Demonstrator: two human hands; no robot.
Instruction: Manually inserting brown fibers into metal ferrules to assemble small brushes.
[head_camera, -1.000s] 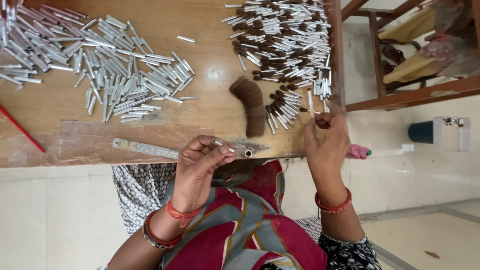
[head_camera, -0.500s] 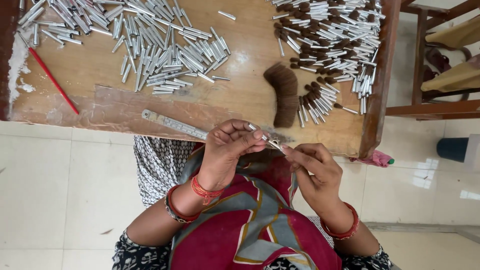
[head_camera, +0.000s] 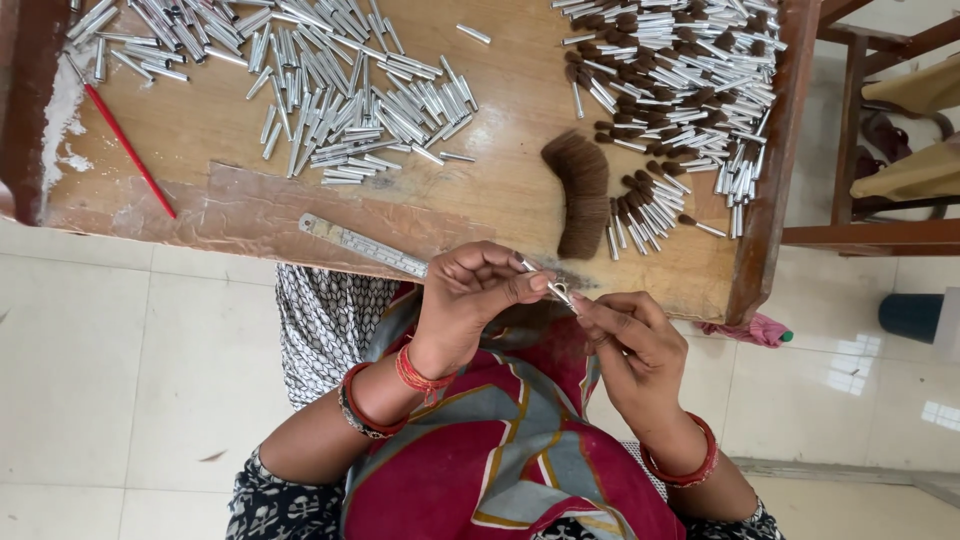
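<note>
Between both hands, just below the wooden table (head_camera: 500, 210) edge: small silver tube (head_camera: 545, 282), pinched by left hand (head_camera: 470, 300) fingertips, right hand (head_camera: 630, 345) fingers closed at its tip. Just above: steel ruler (head_camera: 360, 243), dark bristle bundle (head_camera: 582, 190). Further up left: loose silver tubes (head_camera: 340, 90).

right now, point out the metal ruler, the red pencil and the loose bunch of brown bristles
metal ruler (head_camera: 362, 244), head view, middle of its strip
red pencil (head_camera: 130, 153), head view, midway along its shaft
bunch of brown bristles (head_camera: 583, 195), head view, centre of the tuft
</note>
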